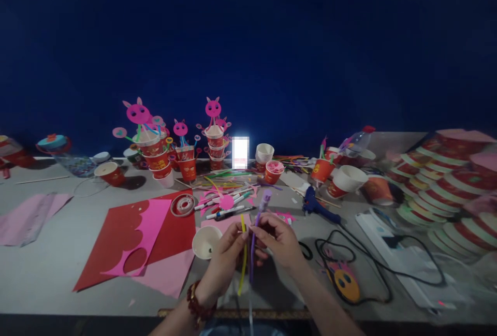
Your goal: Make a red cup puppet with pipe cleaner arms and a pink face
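Yellow strip (244, 259) pinched between thumb and fingers of the left hand (232, 247); purple strip (252, 257) gripped likewise by the right hand (280, 237) — both near the middle of the front edge of the bench (42, 284). Just beside the left hand sits a paper cup (201, 243); farther right, a blue glue gun (316, 206). Pink-faced cup figures (156, 162) stand toward the back edge.

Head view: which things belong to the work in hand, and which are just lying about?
In hand:
- yellow strip, left hand
- purple strip, right hand

Apparently just lying about:
- red paper
- pens
- bottle
- blue glue gun, though its use is unclear
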